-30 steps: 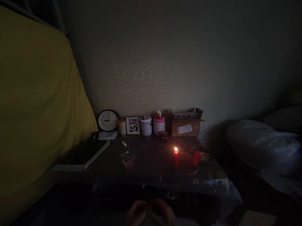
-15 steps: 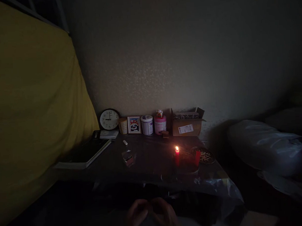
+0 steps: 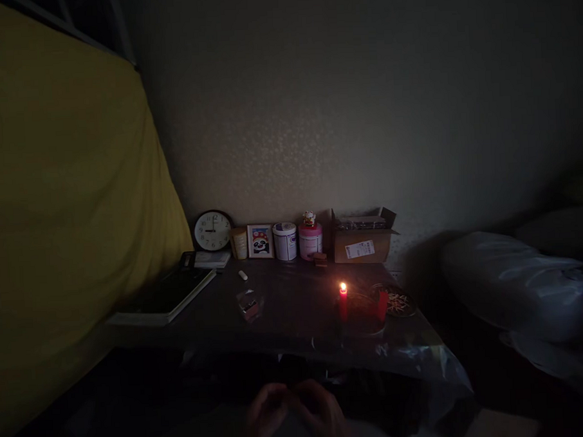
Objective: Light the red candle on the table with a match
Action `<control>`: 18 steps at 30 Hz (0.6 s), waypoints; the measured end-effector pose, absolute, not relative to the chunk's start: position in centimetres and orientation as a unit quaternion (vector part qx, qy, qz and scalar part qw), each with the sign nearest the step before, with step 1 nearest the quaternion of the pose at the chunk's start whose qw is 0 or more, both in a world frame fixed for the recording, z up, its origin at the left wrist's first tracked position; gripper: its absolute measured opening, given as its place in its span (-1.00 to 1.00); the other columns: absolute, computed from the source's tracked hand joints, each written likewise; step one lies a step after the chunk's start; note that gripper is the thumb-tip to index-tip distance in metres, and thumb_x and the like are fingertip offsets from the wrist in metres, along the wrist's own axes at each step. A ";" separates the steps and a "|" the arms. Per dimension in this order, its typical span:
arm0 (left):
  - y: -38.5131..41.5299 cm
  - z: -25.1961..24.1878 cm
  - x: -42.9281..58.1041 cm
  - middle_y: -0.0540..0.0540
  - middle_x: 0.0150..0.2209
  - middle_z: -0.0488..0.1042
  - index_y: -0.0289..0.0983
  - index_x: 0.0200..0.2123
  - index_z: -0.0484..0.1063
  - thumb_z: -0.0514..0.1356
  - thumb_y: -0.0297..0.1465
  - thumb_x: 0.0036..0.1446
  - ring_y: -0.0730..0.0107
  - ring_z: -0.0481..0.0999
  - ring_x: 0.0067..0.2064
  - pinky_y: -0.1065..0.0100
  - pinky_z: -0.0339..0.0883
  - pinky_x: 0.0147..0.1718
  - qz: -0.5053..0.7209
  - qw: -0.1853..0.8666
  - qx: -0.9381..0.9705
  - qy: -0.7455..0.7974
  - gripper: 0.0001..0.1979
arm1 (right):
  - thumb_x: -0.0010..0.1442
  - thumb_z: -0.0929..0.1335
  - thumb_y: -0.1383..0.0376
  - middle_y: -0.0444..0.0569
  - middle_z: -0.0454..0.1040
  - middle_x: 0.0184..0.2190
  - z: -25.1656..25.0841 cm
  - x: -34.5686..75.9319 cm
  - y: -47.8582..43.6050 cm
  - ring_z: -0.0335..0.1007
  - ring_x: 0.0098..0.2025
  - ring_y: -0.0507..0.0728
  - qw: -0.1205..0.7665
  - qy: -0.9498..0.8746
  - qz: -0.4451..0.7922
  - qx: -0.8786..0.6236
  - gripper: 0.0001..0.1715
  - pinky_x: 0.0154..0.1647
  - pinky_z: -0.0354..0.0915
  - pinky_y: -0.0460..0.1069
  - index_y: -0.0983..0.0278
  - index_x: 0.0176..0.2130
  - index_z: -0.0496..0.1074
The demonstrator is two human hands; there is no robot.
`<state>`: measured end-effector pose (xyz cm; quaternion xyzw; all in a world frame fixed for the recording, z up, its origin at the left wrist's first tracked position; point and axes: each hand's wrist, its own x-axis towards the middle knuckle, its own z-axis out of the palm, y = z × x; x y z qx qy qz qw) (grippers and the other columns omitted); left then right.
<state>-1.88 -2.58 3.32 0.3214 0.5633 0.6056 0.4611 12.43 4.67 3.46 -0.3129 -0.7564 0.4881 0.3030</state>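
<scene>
My left hand [image 3: 267,413] and my right hand [image 3: 320,410] are close together below the table's front edge, fingers curled and fingertips meeting. Whatever they pinch, if anything, is lost in the dark. Beyond them on the table [image 3: 290,309], a lit red candle [image 3: 343,303] stands upright at the left side of a round dish [image 3: 367,332]. An unlit red candle [image 3: 382,303] is at the dish's right side, leaning slightly. Behind it, a round tray [image 3: 411,306] holds several matchsticks. A small clear bag with a reddish box [image 3: 250,308] lies left of centre.
Along the wall stand a clock [image 3: 213,231], a cup [image 3: 240,244], a framed panda picture [image 3: 260,242], a white tin [image 3: 285,242], a pink tin [image 3: 310,242] and an open carton [image 3: 363,244]. A thick book [image 3: 164,301] lies left, near a yellow curtain [image 3: 72,189]. A plastic bag [image 3: 516,279] sits right.
The view has shifted very slightly. My hands stay together with the fingertips meeting, and the right fingers have moved a little. The candle still burns.
</scene>
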 end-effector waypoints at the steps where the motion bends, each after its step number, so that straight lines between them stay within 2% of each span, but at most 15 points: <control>1: -2.5 3.3 -1.9 -0.09 -0.31 0.55 -0.20 -0.37 0.49 0.36 -0.08 -0.38 0.09 0.48 -0.15 0.23 0.31 -0.14 0.605 0.463 0.319 0.563 -0.55 | 0.15 0.27 -0.02 -0.07 0.53 -0.36 3.6 12.4 4.6 0.45 -0.28 0.10 0.303 -0.756 0.487 -0.314 -0.56 -0.28 0.29 -0.12 0.27 -0.29 0.48; 7: -2.2 3.3 -1.6 -0.07 -0.40 0.53 -0.22 -0.44 0.48 0.40 -0.11 -0.46 0.10 0.50 -0.21 0.24 0.32 -0.16 0.617 0.467 0.291 0.563 -0.56 | 0.15 0.27 -0.02 -0.08 0.52 -0.39 3.5 12.4 4.6 0.43 -0.31 0.08 0.297 -0.760 0.477 -0.327 -0.55 -0.31 0.28 -0.12 0.28 -0.30 0.48; 14: -2.6 3.2 -1.7 -0.11 -0.32 0.54 -0.21 -0.37 0.48 0.36 -0.09 -0.34 0.08 0.49 -0.16 0.21 0.30 -0.12 0.614 0.463 0.310 0.558 -0.57 | 0.15 0.27 -0.02 -0.07 0.53 -0.36 3.8 12.5 4.6 0.44 -0.28 0.10 0.294 -0.762 0.479 -0.322 -0.56 -0.27 0.29 -0.10 0.28 -0.29 0.48; 18: -2.3 2.8 -1.8 -0.11 -0.34 0.53 -0.22 -0.39 0.47 0.36 -0.07 -0.38 0.07 0.49 -0.16 0.20 0.31 -0.13 0.603 0.467 0.321 0.561 -0.54 | 0.14 0.28 -0.02 -0.05 0.53 -0.36 4.0 12.4 4.6 0.44 -0.28 0.10 0.297 -0.762 0.478 -0.320 -0.55 -0.27 0.29 -0.10 0.29 -0.31 0.48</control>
